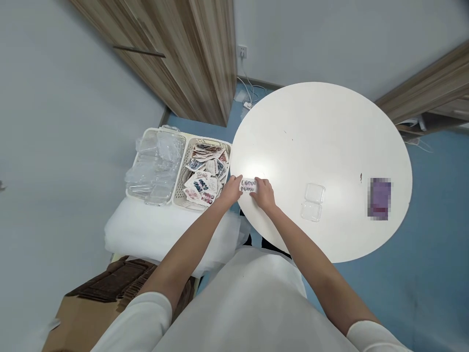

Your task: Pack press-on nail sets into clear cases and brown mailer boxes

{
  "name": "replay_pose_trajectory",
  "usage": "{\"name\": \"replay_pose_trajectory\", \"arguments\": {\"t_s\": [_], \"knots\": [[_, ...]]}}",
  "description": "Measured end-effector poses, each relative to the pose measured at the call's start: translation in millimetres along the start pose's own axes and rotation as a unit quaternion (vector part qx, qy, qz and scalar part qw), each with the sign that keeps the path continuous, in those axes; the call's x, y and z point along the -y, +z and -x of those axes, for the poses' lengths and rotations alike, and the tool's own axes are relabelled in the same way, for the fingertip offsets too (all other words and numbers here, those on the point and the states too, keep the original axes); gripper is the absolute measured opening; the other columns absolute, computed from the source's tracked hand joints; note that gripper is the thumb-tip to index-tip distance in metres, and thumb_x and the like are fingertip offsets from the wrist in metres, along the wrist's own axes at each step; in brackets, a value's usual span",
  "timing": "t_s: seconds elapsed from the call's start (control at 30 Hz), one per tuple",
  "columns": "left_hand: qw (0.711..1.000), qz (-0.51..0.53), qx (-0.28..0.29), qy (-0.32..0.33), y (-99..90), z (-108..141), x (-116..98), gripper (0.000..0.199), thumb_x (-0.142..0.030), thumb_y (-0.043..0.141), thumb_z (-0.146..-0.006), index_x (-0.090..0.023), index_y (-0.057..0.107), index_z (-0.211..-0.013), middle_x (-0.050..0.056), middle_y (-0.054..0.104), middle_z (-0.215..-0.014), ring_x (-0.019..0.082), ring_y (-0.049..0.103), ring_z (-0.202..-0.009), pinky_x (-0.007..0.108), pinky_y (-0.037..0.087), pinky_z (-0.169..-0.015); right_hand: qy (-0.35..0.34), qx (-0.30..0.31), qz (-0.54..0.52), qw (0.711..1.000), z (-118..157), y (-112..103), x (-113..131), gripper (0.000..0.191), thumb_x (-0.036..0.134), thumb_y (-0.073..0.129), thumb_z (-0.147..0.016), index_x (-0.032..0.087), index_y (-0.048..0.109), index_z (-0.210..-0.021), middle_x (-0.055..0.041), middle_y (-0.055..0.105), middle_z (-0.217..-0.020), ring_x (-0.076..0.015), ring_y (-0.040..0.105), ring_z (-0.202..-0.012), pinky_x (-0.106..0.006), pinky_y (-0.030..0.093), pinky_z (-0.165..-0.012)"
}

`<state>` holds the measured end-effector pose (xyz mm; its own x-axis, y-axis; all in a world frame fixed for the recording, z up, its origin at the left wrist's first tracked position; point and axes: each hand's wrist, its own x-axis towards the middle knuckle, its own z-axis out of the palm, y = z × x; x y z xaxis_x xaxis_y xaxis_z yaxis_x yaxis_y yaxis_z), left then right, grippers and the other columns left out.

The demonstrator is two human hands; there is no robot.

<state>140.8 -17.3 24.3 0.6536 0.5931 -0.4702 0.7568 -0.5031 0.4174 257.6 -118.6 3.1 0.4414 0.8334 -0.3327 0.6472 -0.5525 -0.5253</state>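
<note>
Over the near left edge of the table, my left hand (232, 189) and my right hand (263, 193) grip opposite ends of a small white card (248, 185). The card bears two rows of dark, rounded shapes that look like press-on nails, too small to make out fully. Both hands have thumb and fingers closed on it. To the right of my right hand, a clear plastic case (313, 202) lies opened out flat on the white oval table (322, 127).
Left of the table, one white basket (179, 197) holds many printed cards (201, 185). Beside it another basket holds clear plastic cases (156, 159). A white wrapped roll (139, 227) and cardboard (84, 318) lie nearer. A blurred purple item (380, 198) is at the table's right.
</note>
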Motion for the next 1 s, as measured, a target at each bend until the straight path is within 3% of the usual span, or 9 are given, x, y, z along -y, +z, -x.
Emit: {"name": "replay_pose_trajectory", "arguments": {"t_s": [0.23,0.53,0.8,1.0], "knots": [[0.999,0.043,-0.012,0.021,7.1,-1.3,5.9,0.053,-0.011,0.054,-0.071,-0.02,0.037,-0.12,0.007,0.043,-0.108,0.016,0.053,-0.084,0.025,0.041,-0.067,0.026,0.004,0.046,0.999,-2.4,1.9,5.0,0.059,0.025,0.059,-0.07,0.025,0.033,-0.123,-0.0073,0.046,-0.108,-0.0226,0.043,-0.099,-0.033,0.036,-0.078],[0.993,0.103,-0.043,0.029,9.9,-0.6,5.6,0.052,-0.004,0.053,-0.066,-0.019,0.038,-0.114,0.007,0.047,-0.104,0.017,0.052,-0.082,0.028,0.042,-0.069,0.026,-0.026,0.003,0.999,-0.7,6.9,4.3,0.053,0.021,0.059,-0.068,0.027,0.04,-0.118,-0.0073,0.048,-0.108,-0.0247,0.044,-0.097,-0.038,0.036,-0.078],[0.98,0.161,-0.061,0.104,25.0,11.8,5.4,0.056,-0.01,0.053,-0.068,-0.019,0.034,-0.12,0.005,0.048,-0.097,0.012,0.049,-0.07,0.027,0.043,-0.069,-0.03,-0.042,-0.104,0.993,24.5,4.6,-10.5,0.058,0.019,0.05,-0.072,0.022,0.029,-0.126,-0.0072,0.048,-0.108,-0.0212,0.046,-0.098,-0.038,0.039,-0.083],[0.969,0.184,-0.059,0.154,29.3,22.8,-17.7,0.058,-0.013,0.053,-0.071,-0.019,0.032,-0.124,0.005,0.047,-0.095,0.012,0.048,-0.072,0.028,0.043,-0.072,-0.057,-0.046,-0.12,0.99,51.6,-15.9,-34.0,0.065,0.02,0.051,-0.073,0.023,0.022,-0.13,-0.0078,0.044,-0.113,-0.0222,0.042,-0.105,-0.04,0.038,-0.088]]}}
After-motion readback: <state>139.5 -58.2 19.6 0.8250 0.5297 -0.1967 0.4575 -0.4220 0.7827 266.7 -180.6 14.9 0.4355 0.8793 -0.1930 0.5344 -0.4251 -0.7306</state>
